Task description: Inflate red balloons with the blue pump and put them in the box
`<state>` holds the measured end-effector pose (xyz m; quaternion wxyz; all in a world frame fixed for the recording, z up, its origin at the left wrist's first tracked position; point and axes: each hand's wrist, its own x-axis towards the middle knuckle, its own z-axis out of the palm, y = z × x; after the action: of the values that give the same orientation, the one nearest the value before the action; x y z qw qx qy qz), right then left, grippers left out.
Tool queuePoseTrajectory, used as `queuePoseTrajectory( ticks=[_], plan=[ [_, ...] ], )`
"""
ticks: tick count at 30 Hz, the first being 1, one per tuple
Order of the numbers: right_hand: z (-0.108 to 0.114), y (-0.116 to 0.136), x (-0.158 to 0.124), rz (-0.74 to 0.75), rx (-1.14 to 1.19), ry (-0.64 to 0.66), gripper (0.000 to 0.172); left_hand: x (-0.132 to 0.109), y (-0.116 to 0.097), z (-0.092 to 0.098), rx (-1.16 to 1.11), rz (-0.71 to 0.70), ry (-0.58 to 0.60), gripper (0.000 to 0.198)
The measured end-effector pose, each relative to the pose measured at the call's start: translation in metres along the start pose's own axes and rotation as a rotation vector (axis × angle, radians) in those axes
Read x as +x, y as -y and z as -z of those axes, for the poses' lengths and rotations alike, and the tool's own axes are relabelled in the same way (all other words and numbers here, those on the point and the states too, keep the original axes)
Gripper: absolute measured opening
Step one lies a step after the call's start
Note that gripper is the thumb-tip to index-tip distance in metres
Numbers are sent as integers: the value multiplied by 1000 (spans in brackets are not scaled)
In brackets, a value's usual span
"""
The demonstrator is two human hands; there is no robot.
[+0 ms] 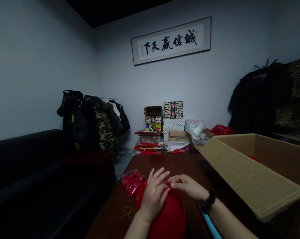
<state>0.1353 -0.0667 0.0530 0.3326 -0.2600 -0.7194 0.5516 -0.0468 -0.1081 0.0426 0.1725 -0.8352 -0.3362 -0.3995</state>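
Note:
A smooth, rounded red thing (171, 215), whose kind I cannot make out, rests at the near side of the dark wooden table (150, 162). My left hand (154, 192) lies over its upper left side, thumb and forefinger closed at its top and the other fingers stretched out. From the right, my right hand (188, 187) pinches the top edge between thumb and fingers. The fingertips of both hands almost meet there. Left of them lies a clear plastic bag (133, 182) of small red pieces. Several thin rubber bands (127, 213) are on the table beside my left wrist.
A large open cardboard box (249, 179) with red contents stands at the right. Under my right forearm shows a light blue strip (210, 225). Stacked boxes (174, 124) and red packets (148, 146) are beyond the table. A black sofa (28, 159) lines the left.

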Motion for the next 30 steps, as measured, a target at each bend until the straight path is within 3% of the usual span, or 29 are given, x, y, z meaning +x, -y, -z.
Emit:
queuePoseTrajectory(
  ticks=[7, 11, 13, 16, 19, 23, 26, 30],
  plan=[
    [-8, 8, -12, 119, -41, 47, 21, 5, 0, 2, -24, 38, -28, 13],
    [-5, 9, -12, 218, -277, -198, 15, 10, 0, 4, -2, 71, -46, 14],
    [-3, 8, -11, 231, -265, -297, 16, 12, -1, 4, 12, 90, -37, 13],
    [-8, 7, -11, 219, -24, -287, 16, 12, -3, 4, 15, 100, -16, 13],
    [-15, 5, -11, 220, 368, -312, 15, 12, -7, 3, 4, 114, -5, 14],
    [-13, -3, -6, 157, 750, -341, 24, 11, -11, 0, -43, 132, -2, 15],
    [-7, -10, -2, 143, 655, -380, 38, 9, -11, -3, -111, 188, -33, 14],
    [-2, -7, -7, 257, 106, -344, 33, 8, -8, -5, -221, 325, -143, 13]
  ],
)
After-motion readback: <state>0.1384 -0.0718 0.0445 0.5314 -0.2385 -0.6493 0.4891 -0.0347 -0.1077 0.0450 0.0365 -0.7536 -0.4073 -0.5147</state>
